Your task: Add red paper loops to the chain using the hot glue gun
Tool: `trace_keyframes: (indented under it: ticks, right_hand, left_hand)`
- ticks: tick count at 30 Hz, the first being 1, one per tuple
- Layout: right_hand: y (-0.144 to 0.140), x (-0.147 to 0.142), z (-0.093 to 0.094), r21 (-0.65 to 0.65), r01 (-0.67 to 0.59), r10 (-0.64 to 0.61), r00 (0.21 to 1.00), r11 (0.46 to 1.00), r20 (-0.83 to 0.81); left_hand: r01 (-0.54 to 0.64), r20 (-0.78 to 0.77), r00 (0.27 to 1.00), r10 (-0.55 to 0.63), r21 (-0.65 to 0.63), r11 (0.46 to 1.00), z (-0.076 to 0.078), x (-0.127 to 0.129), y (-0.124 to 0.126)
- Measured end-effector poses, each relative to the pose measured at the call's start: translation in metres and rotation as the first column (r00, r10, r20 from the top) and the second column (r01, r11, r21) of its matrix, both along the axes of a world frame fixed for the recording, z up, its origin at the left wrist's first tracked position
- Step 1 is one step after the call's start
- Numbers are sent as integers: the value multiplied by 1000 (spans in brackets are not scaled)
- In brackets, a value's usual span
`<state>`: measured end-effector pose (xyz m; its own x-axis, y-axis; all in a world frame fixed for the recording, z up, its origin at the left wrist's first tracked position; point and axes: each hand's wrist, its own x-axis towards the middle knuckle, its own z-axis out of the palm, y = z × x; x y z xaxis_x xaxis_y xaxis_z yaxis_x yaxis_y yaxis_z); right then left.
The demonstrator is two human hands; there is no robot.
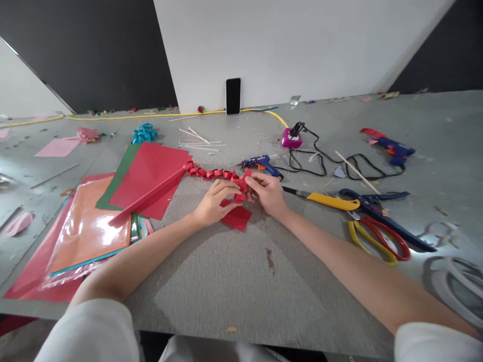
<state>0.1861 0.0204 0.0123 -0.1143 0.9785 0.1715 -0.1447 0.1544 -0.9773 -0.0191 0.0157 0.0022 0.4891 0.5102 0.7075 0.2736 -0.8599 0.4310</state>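
A red paper chain [208, 174] of folded links runs across the table from the red sheets to my hands. My left hand [212, 205] is closed, its thumb and fingers pinching the near end of the chain. Opposite it, my right hand [268, 195] pinches a red paper strip [246, 176] at that same end. Below my left hand lies a flat red paper piece [238, 219], partly covered by the fingers. Just beyond the hands rests a blue glue gun [261, 163].
Red sheets [147, 173], a green sheet [119, 178] and a plastic-wrapped orange pack [88, 221] lie left. On the right are a yellow-handled cutter [334, 201], scissors [377, 240], another glue gun [394, 150] and tangled black cords. A phone [233, 96] leans against the wall.
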Motion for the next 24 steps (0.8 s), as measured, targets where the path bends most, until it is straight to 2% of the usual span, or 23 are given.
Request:
trace_keyframes:
  ticks: [6,11,16,19,24]
  right_hand:
    - [3,2,-5,-49,-58,56,997,997,-44]
    - [3,2,-5,-81,-117,111,991,990,-68]
    - [0,2,-3,-66,-148,145,988,987,-53]
    - [0,2,-4,-37,-132,130,991,991,-44]
    - [2,4,-7,30,-36,36,999,999,5]
  left_hand:
    - [-32,61,998,30,36,999,0,0,-1]
    - [-40,40,998,40,1,999,-3,-1,-1]
    - [-29,32,999,28,37,999,-5,-2,1]
    - [-36,20,999,36,0,999,-4,-1,1]
    - [-57,11,998,59,-126,990,-5,-1,2]
